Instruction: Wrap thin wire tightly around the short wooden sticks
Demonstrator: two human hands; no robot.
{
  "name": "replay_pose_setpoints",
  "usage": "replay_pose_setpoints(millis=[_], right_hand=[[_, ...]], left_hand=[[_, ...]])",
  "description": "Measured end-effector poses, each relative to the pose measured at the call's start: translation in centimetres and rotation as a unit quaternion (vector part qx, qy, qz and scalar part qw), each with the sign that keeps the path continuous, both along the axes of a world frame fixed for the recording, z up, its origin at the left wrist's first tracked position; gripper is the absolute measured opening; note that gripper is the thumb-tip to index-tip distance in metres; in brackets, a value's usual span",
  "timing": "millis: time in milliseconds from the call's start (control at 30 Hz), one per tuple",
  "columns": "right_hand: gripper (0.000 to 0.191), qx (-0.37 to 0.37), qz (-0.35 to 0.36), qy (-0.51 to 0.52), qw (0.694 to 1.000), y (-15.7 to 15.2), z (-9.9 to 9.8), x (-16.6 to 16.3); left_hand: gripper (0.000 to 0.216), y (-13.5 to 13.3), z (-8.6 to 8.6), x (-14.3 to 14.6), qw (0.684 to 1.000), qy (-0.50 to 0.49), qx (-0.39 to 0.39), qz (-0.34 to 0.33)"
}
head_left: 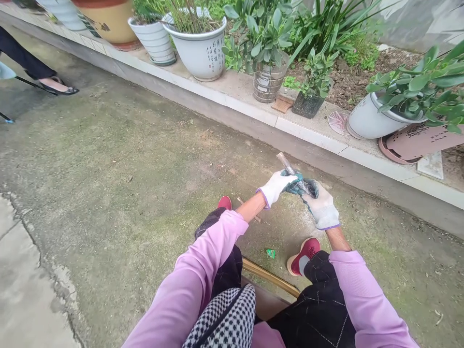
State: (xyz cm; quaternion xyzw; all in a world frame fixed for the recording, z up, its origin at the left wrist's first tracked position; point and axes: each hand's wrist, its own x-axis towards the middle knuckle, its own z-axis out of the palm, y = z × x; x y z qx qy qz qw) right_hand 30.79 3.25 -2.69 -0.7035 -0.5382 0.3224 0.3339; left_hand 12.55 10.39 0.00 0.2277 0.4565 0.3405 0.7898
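Observation:
In front of my knees, both my gloved hands are closed around a short stick (286, 163) held at a slant. Its bare upper end is pale brown, and a silvery, shiny wrapping covers the part below. My left hand (282, 185), in a white glove with green fingers, grips the middle of it. My right hand (321, 201), in a similar glove, holds the lower end, its dark-coated fingers bent round it. The gloves hide part of the wrapped length. Whether the wrapping is wire or foil I cannot tell.
Another thin stick (255, 217) lies on the concrete between my red shoes, with a small green wrapper (270, 253) nearby. Along the far side runs a tiled ledge (306, 135) bearing potted plants, including a white pot (203, 50). Another person's foot (58, 86) shows at upper left.

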Motion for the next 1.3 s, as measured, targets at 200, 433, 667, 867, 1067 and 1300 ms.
replay_pose_setpoints(millis=[200,433,667,867,1067,1300], right_hand=[[0.059,-0.002,0.009,-0.026,1.0,-0.1,-0.4,-0.3],[0.044,0.034,0.023,-0.062,0.997,0.0,-0.5,-0.8],[0.044,0.038,0.035,-0.073,0.996,0.7,-1.0,-0.9],[0.038,0.031,0.022,-0.083,0.996,-0.1,0.6,-0.9],[0.039,-0.022,-0.026,0.105,0.994,-0.1,1.9,-1.1],[0.064,-0.021,-0.064,0.277,0.959,1.5,3.1,0.8]], left_hand=[[0.014,-0.2,0.8,-0.1,1.0,0.024,-0.011,0.007],[0.022,-0.1,1.3,-0.3,1.0,0.026,-0.004,0.016],[0.037,-0.2,1.6,-1.1,0.999,0.039,0.017,-0.001],[0.026,-0.3,1.5,-1.7,0.992,0.076,0.07,-0.068],[0.006,-0.4,3.3,-2.8,0.974,0.152,0.113,-0.123],[0.013,-1.8,5.3,-3.0,0.955,0.148,0.143,-0.214]])
